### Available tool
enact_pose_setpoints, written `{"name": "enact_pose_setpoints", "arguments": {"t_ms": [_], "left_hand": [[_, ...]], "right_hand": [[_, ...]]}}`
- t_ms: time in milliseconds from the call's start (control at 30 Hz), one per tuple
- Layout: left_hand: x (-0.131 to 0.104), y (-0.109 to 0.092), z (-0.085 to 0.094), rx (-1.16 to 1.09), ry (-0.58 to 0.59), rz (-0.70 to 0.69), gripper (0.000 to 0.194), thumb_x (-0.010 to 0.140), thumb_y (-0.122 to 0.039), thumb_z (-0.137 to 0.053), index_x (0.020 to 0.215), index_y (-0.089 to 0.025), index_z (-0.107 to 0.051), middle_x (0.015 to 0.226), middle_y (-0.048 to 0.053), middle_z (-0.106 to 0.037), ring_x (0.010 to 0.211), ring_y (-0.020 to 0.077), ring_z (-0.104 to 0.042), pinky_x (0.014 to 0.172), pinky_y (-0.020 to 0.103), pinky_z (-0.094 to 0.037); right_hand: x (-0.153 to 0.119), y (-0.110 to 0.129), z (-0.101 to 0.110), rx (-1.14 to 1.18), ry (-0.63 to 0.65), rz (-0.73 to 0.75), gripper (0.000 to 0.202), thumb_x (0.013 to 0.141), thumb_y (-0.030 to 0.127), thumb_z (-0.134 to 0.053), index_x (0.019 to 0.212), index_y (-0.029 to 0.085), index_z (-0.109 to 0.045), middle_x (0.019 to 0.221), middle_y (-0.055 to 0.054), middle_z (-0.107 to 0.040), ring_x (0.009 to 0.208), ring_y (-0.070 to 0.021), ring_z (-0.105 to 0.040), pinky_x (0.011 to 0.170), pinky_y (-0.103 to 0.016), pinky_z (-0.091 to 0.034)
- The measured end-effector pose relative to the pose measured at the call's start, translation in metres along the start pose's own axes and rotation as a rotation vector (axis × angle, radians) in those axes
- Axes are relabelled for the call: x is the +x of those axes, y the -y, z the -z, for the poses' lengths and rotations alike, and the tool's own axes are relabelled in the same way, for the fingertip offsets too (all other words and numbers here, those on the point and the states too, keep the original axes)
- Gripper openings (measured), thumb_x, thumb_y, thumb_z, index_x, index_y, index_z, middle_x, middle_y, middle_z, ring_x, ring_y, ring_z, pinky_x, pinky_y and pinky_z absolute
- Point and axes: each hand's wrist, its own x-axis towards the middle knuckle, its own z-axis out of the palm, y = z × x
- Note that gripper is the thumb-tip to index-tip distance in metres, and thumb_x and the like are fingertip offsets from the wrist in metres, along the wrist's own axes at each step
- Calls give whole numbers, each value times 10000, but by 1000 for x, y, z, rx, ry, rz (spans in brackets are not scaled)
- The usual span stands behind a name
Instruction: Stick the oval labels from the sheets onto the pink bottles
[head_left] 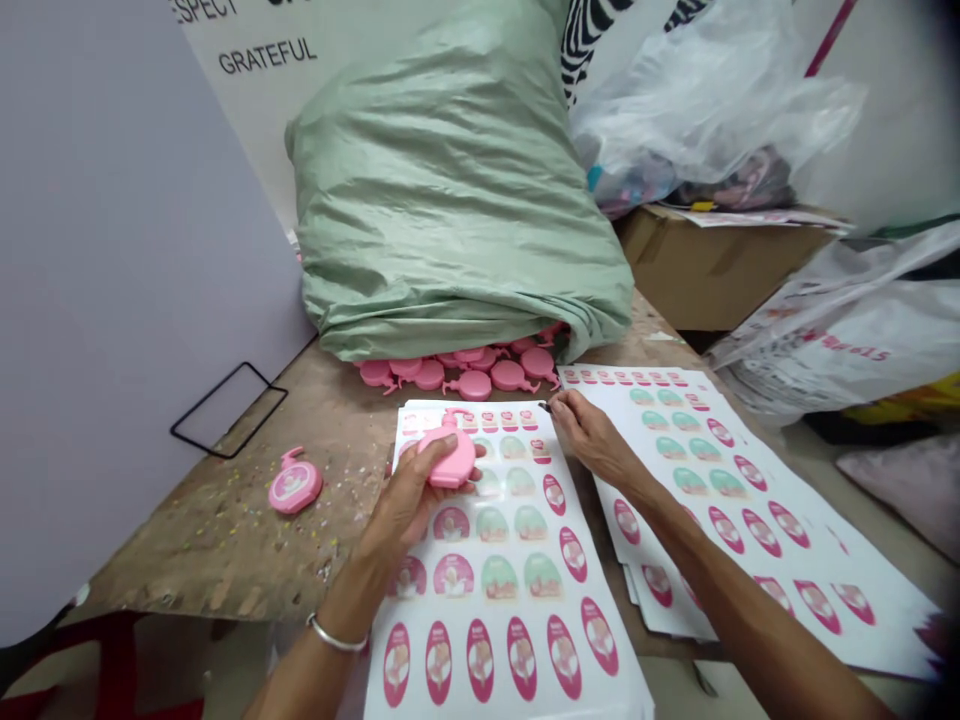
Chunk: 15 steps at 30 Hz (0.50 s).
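Note:
My left hand (420, 485) is closed round a pink plastic bottle (452, 462) with a pump-like spout, its plain face upward, over a stack of sticker sheets (480, 540). My right hand (585, 425) pinches a small dark tool (546, 407) at the top right corner of that stack. The sheets carry pink ovals, green and pink arches and small labels. Another pink bottle (295, 484), with a round sticker on its face, lies on the brown board at the left.
A big green sack (457, 190) stands behind, with several pink bottles (475, 384) at its mouth. More sticker sheets (720, 500) lie at the right. A black wire frame (229, 410) is at the left. A cardboard box (697, 262) and plastic bags (832, 320) are at the back right.

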Motion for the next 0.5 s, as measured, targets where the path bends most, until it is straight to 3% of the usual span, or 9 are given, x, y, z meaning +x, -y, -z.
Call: {"name": "enact_pose_setpoints", "arguments": {"t_ms": [167,300,500], "left_hand": [[11,-16,24,39,-190,-69,153,804,-219,-672,926,-126,-669,839,90,-737,613,142,-667,543,219,-569],[12,-23,29,5,-206,-110,191,783,-231,-697,947,-134,-671,860,92,-737,673,176,-693,626,277,-603],[7,-9,34,58,-189,-82,249,785,-283,-699,962,-112,-659,844,99,-716,631,155,-670,530,227,-573]], "right_hand": [[-6,-20,-7,-121,-6,8,169,906,336,-425,826,226,-525,745,-15,-612,668,-174,-548,671,-311,-386],[-2,-6,-19,-180,11,71,142,901,302,-458,833,227,-558,780,-15,-646,729,-181,-570,743,-327,-364],[-2,24,-59,-348,89,220,77,899,250,-525,865,217,-585,851,-17,-681,820,-187,-589,745,-322,-351]]}}
